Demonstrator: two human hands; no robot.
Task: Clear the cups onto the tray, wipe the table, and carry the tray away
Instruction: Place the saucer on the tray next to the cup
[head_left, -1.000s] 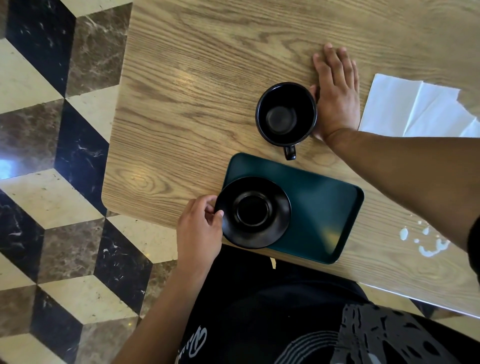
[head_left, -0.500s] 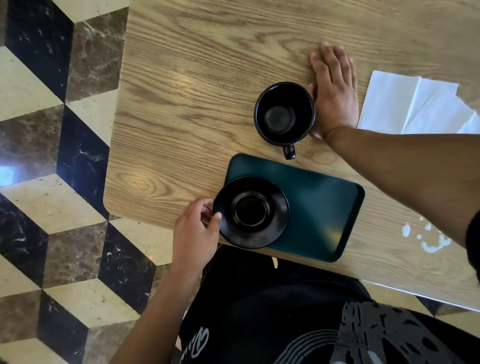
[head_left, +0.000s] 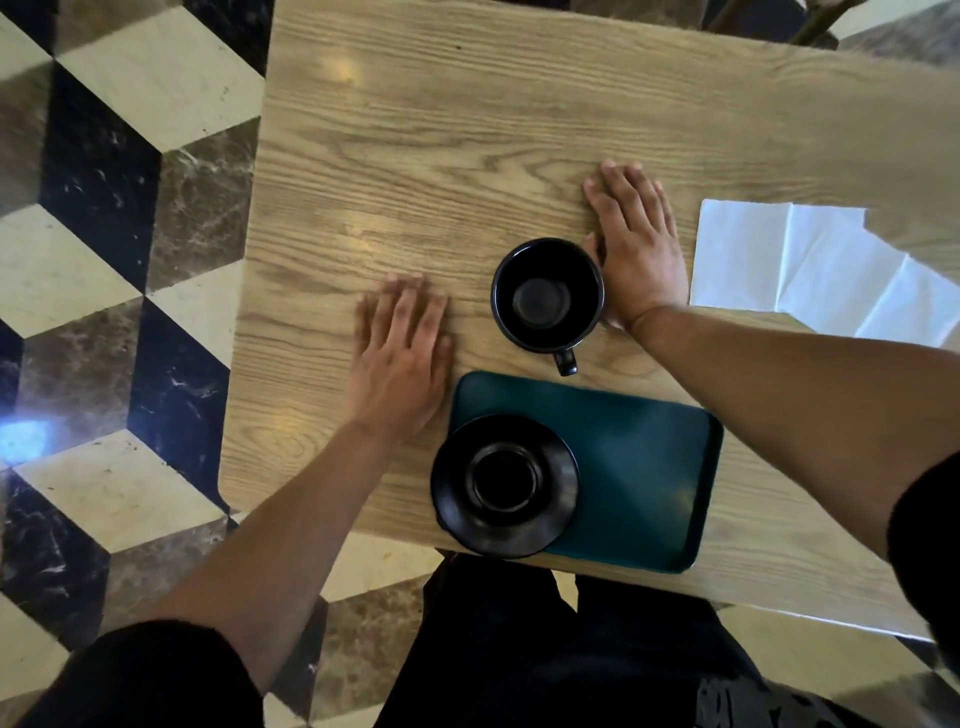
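Cup (head_left: 547, 294) upright on table (head_left: 415, 156), handle toward tray (head_left: 639, 467).

Both forearms are bare from the wrist to above the elbow. The left hand (head_left: 400, 358) and the right hand (head_left: 639, 249) carry no rings, watch or bands that can be made out. A short black sleeve (head_left: 140, 675) covers the left upper arm at 7 o'clock, and another black sleeve edge (head_left: 930, 545) shows at 4 o'clock. Dark black clothing (head_left: 519, 649) fills the 6 o'clock area, with a pale grey printed pattern (head_left: 779, 701) toward 5 o'clock.
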